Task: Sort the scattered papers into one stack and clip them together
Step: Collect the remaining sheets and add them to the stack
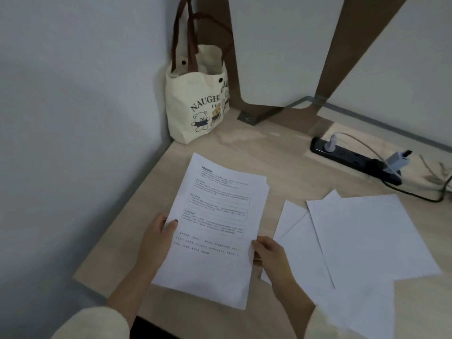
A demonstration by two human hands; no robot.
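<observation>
Your left hand [156,238] has its thumb on the left edge of the printed stack [215,221], fingers tucked underneath: that's a firm grip. Your right hand [271,255] pinches the right edge a little lower, thumb on top. Both hands are on the same bundle, held over the near left part of the desk [281,152]; I can't tell whether its far end rests on the wood. At the far right corner, several sheet edges fan out slightly, so the bundle isn't squared up yet.

I'd call the job part done. Some pages are gathered, but the loose sheets [367,236] are not. At least three lie overlapping, blank side up, flat on the desk to the right of your right hand, the nearest just beside your wrist. They need to join the bundle, then the edges need tapping level. No clip shows anywhere in view, so clipping isn't started and you'll have to find one.

Further out, a tote bag [198,104] stands in the far corner against the wall, and a power strip [354,160] with plugs lies at the far right.
</observation>
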